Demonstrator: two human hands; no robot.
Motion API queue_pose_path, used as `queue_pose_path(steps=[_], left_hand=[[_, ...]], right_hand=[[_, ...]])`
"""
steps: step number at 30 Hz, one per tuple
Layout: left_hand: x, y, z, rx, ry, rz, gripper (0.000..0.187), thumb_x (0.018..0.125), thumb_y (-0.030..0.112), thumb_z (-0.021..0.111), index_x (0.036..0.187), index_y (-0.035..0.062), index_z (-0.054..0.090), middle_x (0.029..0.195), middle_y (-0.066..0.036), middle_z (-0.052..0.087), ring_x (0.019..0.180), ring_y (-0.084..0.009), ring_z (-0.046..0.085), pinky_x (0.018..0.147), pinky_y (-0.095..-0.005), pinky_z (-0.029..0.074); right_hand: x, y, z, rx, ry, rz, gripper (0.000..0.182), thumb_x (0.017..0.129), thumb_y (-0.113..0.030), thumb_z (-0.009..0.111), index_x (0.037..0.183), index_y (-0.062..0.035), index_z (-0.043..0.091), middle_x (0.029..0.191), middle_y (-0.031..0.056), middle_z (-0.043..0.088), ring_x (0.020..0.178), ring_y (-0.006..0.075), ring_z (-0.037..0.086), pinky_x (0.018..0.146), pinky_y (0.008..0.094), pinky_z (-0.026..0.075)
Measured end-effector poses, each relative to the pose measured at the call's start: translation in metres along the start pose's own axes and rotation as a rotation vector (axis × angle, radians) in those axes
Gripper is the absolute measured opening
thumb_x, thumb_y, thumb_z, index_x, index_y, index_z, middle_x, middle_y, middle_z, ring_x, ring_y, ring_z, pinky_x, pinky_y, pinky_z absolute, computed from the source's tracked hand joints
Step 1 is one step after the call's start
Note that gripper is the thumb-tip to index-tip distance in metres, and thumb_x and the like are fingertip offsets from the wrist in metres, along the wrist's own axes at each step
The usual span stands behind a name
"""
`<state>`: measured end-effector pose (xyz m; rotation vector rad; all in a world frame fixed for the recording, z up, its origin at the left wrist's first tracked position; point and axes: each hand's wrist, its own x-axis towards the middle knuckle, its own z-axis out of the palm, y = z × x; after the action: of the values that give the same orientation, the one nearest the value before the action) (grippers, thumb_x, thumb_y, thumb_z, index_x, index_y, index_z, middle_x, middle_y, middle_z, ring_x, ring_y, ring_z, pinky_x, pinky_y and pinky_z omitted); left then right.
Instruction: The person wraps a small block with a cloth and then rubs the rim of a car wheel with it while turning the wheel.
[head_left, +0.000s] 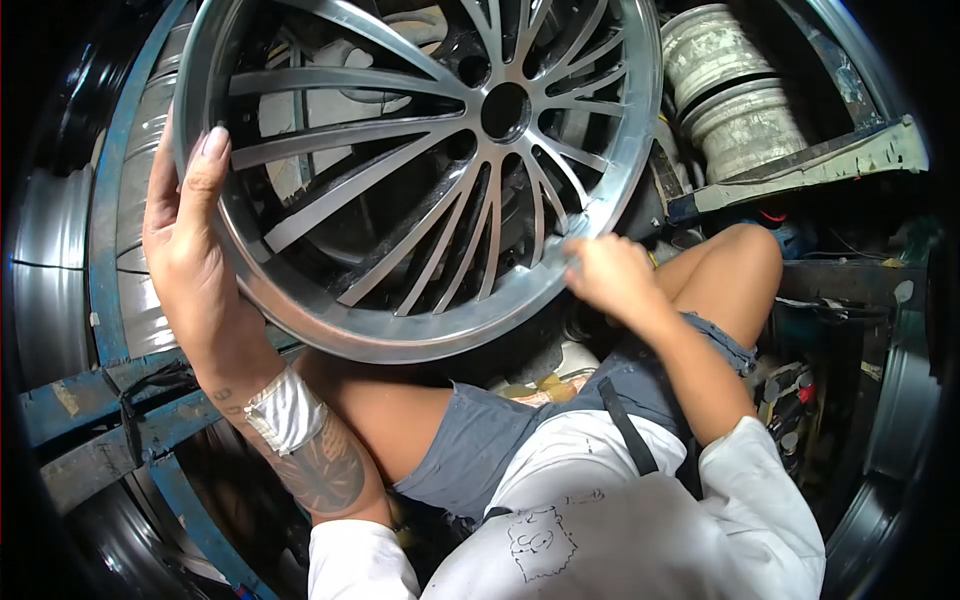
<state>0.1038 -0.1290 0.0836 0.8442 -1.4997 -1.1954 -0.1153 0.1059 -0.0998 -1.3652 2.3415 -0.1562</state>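
Observation:
A multi-spoke alloy wheel rim (375, 335) stands tilted in front of me, above my thighs, with bare silvery metal on its spokes and lip. My left hand (190, 215) grips its left edge, thumb on the front and fingers wrapped behind, partly hidden. On the lower right of the rim, my right hand (615, 275) is closed and pressed to the inner lip. A pale blue-grey patch shows at its fingertips, too blurred to tell whether it is a thin sheet or a cloth.
Two dull, worn wheel barrels (745, 125) sit on a rack at upper right, behind a pale-edged metal bar (810, 165). Blue rack bars (105, 270) run along my left, with more rims (50, 250) beside them. Several small items (790, 400) lie by my right side.

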Motion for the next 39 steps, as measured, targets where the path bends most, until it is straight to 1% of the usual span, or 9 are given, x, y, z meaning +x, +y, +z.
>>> queue_pose_path(steps=[5,8,13,17,21,29,31,35,39], left_hand=[[-0.005,0.007,0.016,-0.063,-0.040,0.089,0.047,0.099,0.010,0.065,0.146,0.0051,0.057,0.136,-0.014,0.067,0.119,-0.0204,0.068,0.103,-0.0333,0.058],[-0.004,0.006,0.016,-0.076,-0.080,0.099,0.048,0.098,0.009,0.066,0.146,0.0079,0.059,0.138,-0.012,0.066,0.121,-0.0205,0.068,0.104,-0.0343,0.056],[-0.005,0.010,0.022,-0.061,-0.070,0.107,0.052,0.096,0.009,0.068,0.147,0.0071,0.058,0.139,-0.013,0.065,0.120,-0.0199,0.068,0.102,-0.0329,0.056],[-0.004,0.013,0.018,0.009,-0.081,0.103,0.052,0.095,0.009,0.069,0.146,0.0065,0.058,0.139,-0.013,0.065,0.120,-0.0199,0.068,0.103,-0.0333,0.056],[-0.002,0.010,0.014,0.029,-0.073,0.067,0.052,0.094,0.008,0.069,0.145,0.0063,0.058,0.137,-0.014,0.066,0.121,-0.0208,0.068,0.104,-0.0336,0.056],[-0.003,0.008,0.016,-0.022,-0.039,0.089,0.050,0.094,0.010,0.071,0.142,0.0026,0.060,0.134,-0.014,0.068,0.119,-0.0210,0.068,0.103,-0.0335,0.056],[-0.004,0.007,0.015,-0.012,-0.029,0.069,0.049,0.094,0.009,0.071,0.142,0.0026,0.060,0.134,-0.014,0.068,0.118,-0.0206,0.069,0.103,-0.0330,0.056],[-0.003,0.004,0.016,-0.028,-0.047,0.116,0.049,0.094,0.008,0.071,0.141,0.0022,0.061,0.132,-0.014,0.069,0.118,-0.0206,0.068,0.103,-0.0321,0.055],[-0.005,0.005,0.017,-0.041,-0.040,0.134,0.049,0.094,0.006,0.072,0.141,0.0014,0.061,0.133,-0.015,0.068,0.120,-0.0221,0.068,0.105,-0.0333,0.053]], right_hand=[[-0.002,-0.022,-0.009,-0.161,-0.151,-0.042,0.025,0.083,-0.024,0.070,0.103,-0.0102,0.075,0.087,0.0208,0.075,0.086,0.0392,0.075,0.078,0.0518,0.059],[0.016,0.009,-0.008,-0.090,-0.034,0.033,0.029,0.085,-0.029,0.074,0.109,-0.0140,0.076,0.087,0.0191,0.075,0.086,0.0403,0.074,0.081,0.0503,0.060],[0.009,-0.005,-0.008,-0.052,-0.069,-0.016,0.025,0.080,-0.025,0.072,0.101,-0.0112,0.076,0.090,0.0195,0.076,0.089,0.0382,0.075,0.080,0.0504,0.059],[0.027,-0.002,-0.009,-0.195,-0.108,0.004,0.027,0.080,-0.025,0.072,0.103,-0.0114,0.077,0.094,0.0179,0.076,0.092,0.0366,0.075,0.084,0.0501,0.059],[0.032,0.001,-0.017,-0.078,-0.096,0.022,0.031,0.082,-0.028,0.073,0.110,-0.0141,0.076,0.093,0.0208,0.075,0.092,0.0384,0.074,0.084,0.0509,0.059],[0.039,-0.004,-0.025,-0.095,-0.144,0.074,0.024,0.080,-0.023,0.071,0.099,-0.0099,0.077,0.095,0.0181,0.077,0.091,0.0368,0.075,0.082,0.0502,0.059],[0.029,-0.018,-0.001,-0.198,-0.093,0.031,0.020,0.081,-0.018,0.065,0.095,-0.0083,0.076,0.096,0.0218,0.076,0.091,0.0373,0.075,0.081,0.0496,0.060],[0.032,-0.009,-0.021,-0.066,-0.112,0.088,0.023,0.081,-0.022,0.067,0.098,-0.0082,0.076,0.094,0.0234,0.075,0.094,0.0387,0.074,0.086,0.0508,0.058],[0.018,-0.030,-0.009,-0.254,-0.222,-0.007,0.032,0.081,-0.027,0.074,0.108,-0.0104,0.075,0.095,0.0184,0.076,0.093,0.0391,0.074,0.085,0.0502,0.059]])
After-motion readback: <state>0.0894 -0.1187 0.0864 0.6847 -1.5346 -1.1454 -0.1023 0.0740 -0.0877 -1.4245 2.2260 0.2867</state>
